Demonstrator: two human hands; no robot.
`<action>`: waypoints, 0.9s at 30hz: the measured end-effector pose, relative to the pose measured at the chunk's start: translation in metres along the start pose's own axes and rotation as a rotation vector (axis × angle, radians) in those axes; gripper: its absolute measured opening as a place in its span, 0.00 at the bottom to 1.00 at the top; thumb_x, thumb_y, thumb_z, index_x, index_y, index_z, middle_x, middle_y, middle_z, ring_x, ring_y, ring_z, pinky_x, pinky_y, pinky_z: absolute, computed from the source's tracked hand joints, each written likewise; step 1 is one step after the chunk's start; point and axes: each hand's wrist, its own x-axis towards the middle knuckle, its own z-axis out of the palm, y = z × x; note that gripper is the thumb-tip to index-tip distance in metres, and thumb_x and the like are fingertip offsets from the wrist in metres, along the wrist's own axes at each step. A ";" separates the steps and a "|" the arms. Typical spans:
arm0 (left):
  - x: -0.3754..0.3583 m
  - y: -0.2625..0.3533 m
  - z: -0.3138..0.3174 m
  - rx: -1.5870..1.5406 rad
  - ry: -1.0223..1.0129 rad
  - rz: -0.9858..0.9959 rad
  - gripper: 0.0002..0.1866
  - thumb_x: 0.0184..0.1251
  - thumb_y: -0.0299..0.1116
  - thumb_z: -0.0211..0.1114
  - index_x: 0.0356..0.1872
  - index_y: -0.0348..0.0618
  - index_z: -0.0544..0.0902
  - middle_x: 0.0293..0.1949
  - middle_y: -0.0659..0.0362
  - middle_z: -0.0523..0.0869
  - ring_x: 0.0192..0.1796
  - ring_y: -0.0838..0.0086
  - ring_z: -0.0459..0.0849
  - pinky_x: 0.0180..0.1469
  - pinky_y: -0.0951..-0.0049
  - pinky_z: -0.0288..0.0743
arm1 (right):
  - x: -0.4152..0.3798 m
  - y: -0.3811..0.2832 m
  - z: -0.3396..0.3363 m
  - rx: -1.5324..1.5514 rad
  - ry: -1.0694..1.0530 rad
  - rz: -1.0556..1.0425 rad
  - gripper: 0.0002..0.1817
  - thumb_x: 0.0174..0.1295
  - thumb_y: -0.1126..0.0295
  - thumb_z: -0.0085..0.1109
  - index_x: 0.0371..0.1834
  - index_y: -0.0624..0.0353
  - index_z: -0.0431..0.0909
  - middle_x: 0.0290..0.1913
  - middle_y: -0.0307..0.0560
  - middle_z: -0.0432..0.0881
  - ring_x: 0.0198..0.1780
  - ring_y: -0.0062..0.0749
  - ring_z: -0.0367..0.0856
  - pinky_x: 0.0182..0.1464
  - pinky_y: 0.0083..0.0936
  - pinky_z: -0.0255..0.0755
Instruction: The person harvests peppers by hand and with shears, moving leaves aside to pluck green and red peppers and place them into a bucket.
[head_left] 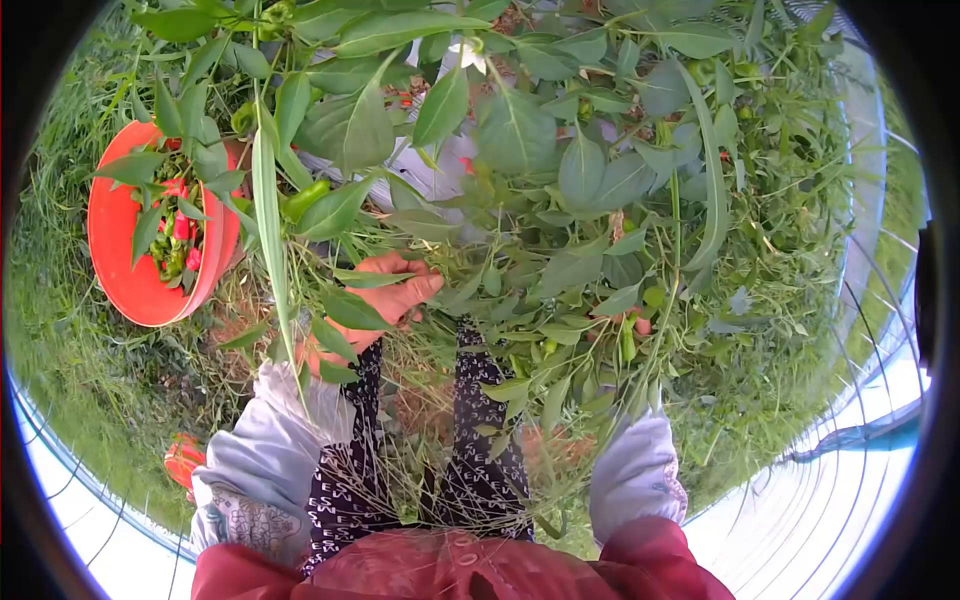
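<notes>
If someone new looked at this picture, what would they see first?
Probably the bright orange-red bucket on the left, with red and green peppers inside, because it stands out against all the green. Next might come the little white flower near the top, just left of the middle. Then perhaps the left hand, left of the centre among the leaves.

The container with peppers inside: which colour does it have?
The container is orange-red, best seen in the head view.
</notes>
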 end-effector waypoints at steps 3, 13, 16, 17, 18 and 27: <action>0.048 -0.005 -0.029 0.328 0.173 0.226 0.14 0.53 0.34 0.66 0.38 0.39 0.79 0.22 0.60 0.80 0.28 0.77 0.79 0.32 0.74 0.73 | 0.001 -0.001 0.000 -0.011 0.001 0.004 0.27 0.55 0.53 0.59 0.49 0.62 0.66 0.48 0.53 0.72 0.47 0.42 0.74 0.45 0.39 0.74; 0.154 -0.022 -0.015 0.919 0.256 0.814 0.17 0.60 0.36 0.60 0.50 0.45 0.77 0.44 0.55 0.83 0.44 0.69 0.82 0.49 0.70 0.73 | 0.003 0.004 0.000 -0.021 -0.011 -0.008 0.28 0.55 0.53 0.59 0.51 0.63 0.66 0.49 0.53 0.72 0.48 0.42 0.74 0.46 0.39 0.74; 0.183 -0.056 -0.022 0.773 0.161 0.740 0.16 0.62 0.36 0.58 0.51 0.46 0.76 0.47 0.55 0.81 0.48 0.70 0.80 0.52 0.70 0.72 | 0.004 0.003 0.002 -0.026 -0.020 -0.014 0.29 0.55 0.53 0.60 0.51 0.63 0.66 0.49 0.54 0.72 0.49 0.42 0.74 0.46 0.39 0.74; 0.190 -0.063 -0.024 0.723 0.127 0.716 0.16 0.63 0.35 0.58 0.52 0.46 0.76 0.48 0.55 0.81 0.49 0.71 0.79 0.52 0.70 0.71 | 0.005 0.003 0.003 -0.036 -0.022 -0.017 0.29 0.55 0.53 0.60 0.52 0.63 0.66 0.49 0.54 0.71 0.49 0.42 0.74 0.46 0.39 0.74; 0.187 -0.061 -0.022 0.700 0.108 0.704 0.16 0.63 0.35 0.57 0.52 0.46 0.75 0.49 0.55 0.80 0.49 0.71 0.79 0.53 0.70 0.71 | 0.006 0.002 0.003 -0.036 -0.022 -0.020 0.29 0.55 0.53 0.60 0.52 0.63 0.66 0.49 0.54 0.71 0.49 0.42 0.73 0.46 0.39 0.74; 0.108 -0.019 -0.026 0.630 -0.082 0.098 0.20 0.52 0.37 0.63 0.48 0.46 0.77 0.39 0.50 0.82 0.39 0.60 0.82 0.42 0.65 0.76 | 0.017 0.006 0.010 -0.060 -0.043 -0.034 0.30 0.54 0.53 0.60 0.53 0.64 0.66 0.50 0.55 0.71 0.50 0.42 0.73 0.47 0.39 0.74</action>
